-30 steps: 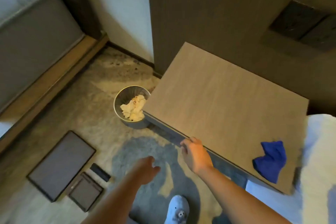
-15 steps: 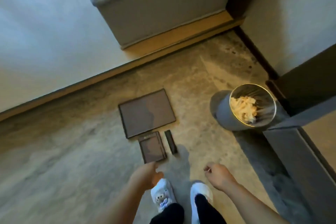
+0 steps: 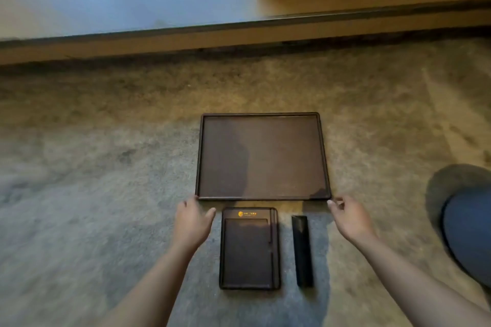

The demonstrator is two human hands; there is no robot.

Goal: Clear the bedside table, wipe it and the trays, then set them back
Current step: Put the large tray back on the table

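The large tray (image 3: 261, 156) lay flat on the carpet (image 3: 106, 167) at the centre of the frame, its long axis running left to right, directly above both hands in the picture. The left hand (image 3: 192, 220) sat at the tray's lower left corner and the right hand (image 3: 350, 218) at its lower right corner, each about equally near; fingertips appeared to be just touching or just short of the rim (the blur made it hard to say which). Both sets of fingers were spread loosely and held nothing. Judging by that symmetry, the coming move was a two-handed lift by the near corners.

Between the forearms lay the small tray (image 3: 249, 248), long axis pointing up the frame, just below the large one and apart from it. Beside it to the right lay a slim black bar (image 3: 302, 249), probably a remote, parallel to it.

Both trays were dark brown, rigid, rectangular with low raised rims and rounded corners; the large one showed a faint sheen, the small one a gold logo near its top edge. The carpet looked short-piled and mottled grey-beige. The worktop itself was out of view.
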